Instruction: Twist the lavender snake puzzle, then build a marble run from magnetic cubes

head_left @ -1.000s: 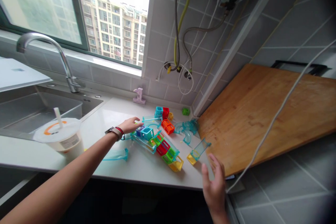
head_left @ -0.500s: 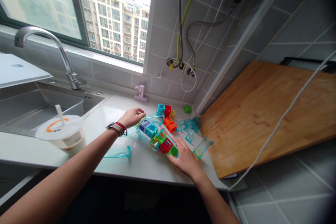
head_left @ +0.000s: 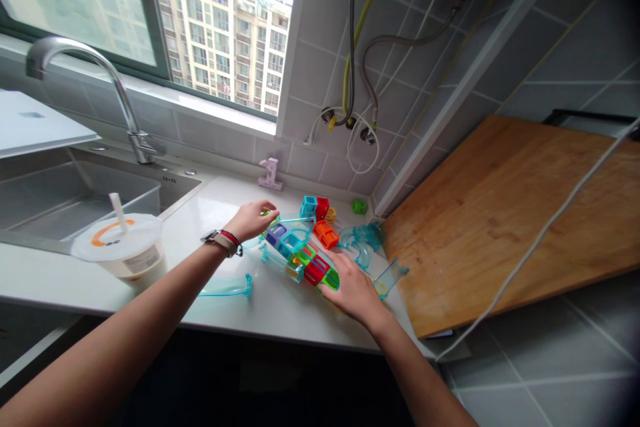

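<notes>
A row of hollow plastic toy blocks (head_left: 316, 269) in purple, blue, green and red lies slantwise on the white counter. My left hand (head_left: 254, 219) is closed with its fingertips at the far left end of the row, on a green block (head_left: 271, 218). Around the near right end, by another green block (head_left: 331, 278), my right hand (head_left: 353, 288) is wrapped with thumb and fingers on its sides. Along the row's front runs a clear blue track piece (head_left: 281, 265). Orange blocks (head_left: 326, 234) rest just behind.
Behind stand a blue block (head_left: 309, 205) and a red block (head_left: 323, 207). Curved clear track pieces (head_left: 364, 240) lie by a leaning wooden board (head_left: 500, 213). A long clear blue piece (head_left: 227, 287), a lidded drink cup (head_left: 123, 247) and the sink (head_left: 180, 187) are leftward.
The right part of the row now sits closer against the blue block, with the right hand still around its end. The left hand stays at the far end. The view has shifted slightly.
</notes>
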### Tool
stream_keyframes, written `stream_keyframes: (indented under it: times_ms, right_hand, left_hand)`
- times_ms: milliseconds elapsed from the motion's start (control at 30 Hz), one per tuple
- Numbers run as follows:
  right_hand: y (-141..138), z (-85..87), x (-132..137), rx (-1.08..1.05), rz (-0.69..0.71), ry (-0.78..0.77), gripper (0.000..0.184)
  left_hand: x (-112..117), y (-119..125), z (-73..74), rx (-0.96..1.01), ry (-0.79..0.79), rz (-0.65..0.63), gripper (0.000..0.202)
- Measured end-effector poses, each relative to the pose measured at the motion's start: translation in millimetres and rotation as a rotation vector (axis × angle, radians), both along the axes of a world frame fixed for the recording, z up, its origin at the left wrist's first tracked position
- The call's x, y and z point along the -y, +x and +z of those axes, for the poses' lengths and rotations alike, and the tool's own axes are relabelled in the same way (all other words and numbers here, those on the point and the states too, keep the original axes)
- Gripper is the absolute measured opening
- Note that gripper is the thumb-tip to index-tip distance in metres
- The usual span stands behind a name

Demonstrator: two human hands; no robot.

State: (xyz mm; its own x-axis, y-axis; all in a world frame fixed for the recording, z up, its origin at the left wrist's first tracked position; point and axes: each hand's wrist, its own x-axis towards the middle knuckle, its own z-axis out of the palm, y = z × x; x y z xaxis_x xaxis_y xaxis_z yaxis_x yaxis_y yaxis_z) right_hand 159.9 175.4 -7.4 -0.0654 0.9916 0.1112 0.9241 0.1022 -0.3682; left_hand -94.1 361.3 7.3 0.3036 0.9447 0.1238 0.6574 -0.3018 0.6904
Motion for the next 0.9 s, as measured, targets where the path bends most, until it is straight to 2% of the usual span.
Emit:
stream_keyframes:
  times_ms: [433, 700, 900]
  right_hand:
    - [-1.9, 2.1, -5.3, 0.007, 0.022, -0.003, 0.073]
    - [-11.5, 12.2, -11.7, 0.089, 0.038, -0.007, 0.074]
    - [-12.6, 7.7, -10.5, 0.161, 0.016, 0.01, 0.076]
  left_hand:
    - [-15.0, -9.1, -19.6, 0.038, -0.032, -0.013, 0.046]
    - [-13.9, -13.5, -17.5, 0.078, -0.018, -0.054, 0.055]
    - [-10.4, -17.0, -17.4, 0.068, -0.014, -0.094, 0.062]
